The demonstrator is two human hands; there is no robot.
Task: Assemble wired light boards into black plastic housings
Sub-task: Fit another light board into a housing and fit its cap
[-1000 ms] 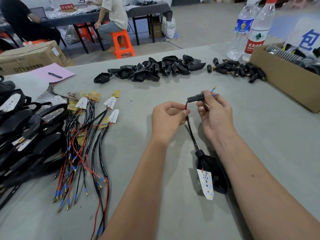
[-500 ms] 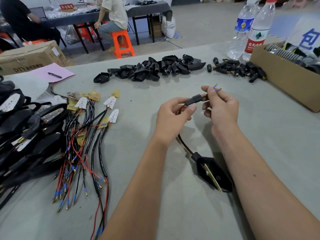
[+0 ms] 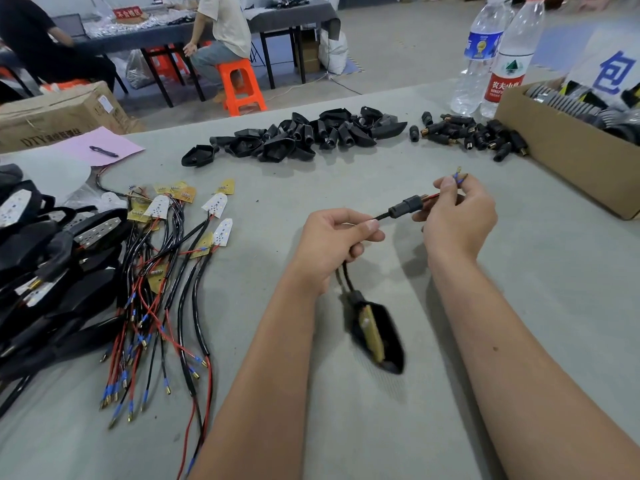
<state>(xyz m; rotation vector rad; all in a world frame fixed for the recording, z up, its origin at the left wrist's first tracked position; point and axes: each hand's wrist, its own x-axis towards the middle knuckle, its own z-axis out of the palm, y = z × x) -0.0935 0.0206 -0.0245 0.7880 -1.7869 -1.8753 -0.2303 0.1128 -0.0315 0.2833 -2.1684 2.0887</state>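
A: Black sleeved cable (image 3: 346,278), that's what the left hand (image 3: 329,244) pinches between thumb and curled fingers, above the grey table (image 3: 346,181).

B: And the right hand (image 3: 457,220)?

A: It pinches the red and blue wire ends (image 3: 458,178) sticking out past the small black barrel-shaped plastic sleeve (image 3: 405,206) threaded on the cable.

B: Where's the housing?

A: The black teardrop-shaped plastic housing (image 3: 384,336) hangs from the cable below the left hand, blurred, with a yellowish light board (image 3: 372,332) edge-on in it.

B: Spare parts?

A: A heap of empty black housings (image 3: 294,138) lies farther back; wired boards (image 3: 162,271) lie left.
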